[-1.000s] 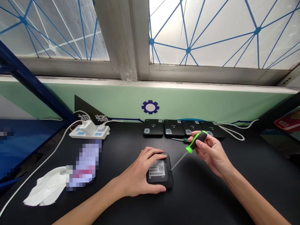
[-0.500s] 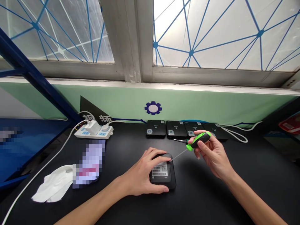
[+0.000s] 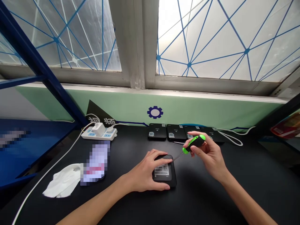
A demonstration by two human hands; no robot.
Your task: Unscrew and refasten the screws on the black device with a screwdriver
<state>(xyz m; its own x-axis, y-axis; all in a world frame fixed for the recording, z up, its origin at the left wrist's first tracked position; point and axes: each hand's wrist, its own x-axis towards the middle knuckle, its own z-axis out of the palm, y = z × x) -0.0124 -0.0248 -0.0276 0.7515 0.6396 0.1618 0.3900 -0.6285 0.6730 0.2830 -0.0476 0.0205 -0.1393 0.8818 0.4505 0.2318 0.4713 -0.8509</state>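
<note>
Two bare hands on the black bench: left hand cupped around a black rounded-corner box, its barcode-and-QR sticker too small to read; right hand pinching a green-and-black screwdriver, tip at the box's far edge.

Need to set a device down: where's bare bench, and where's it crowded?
Bare black bench lies right of the right hand, and between the power strip and the left hand. Crowded: the back row of black devices and the device under the left hand.
</note>
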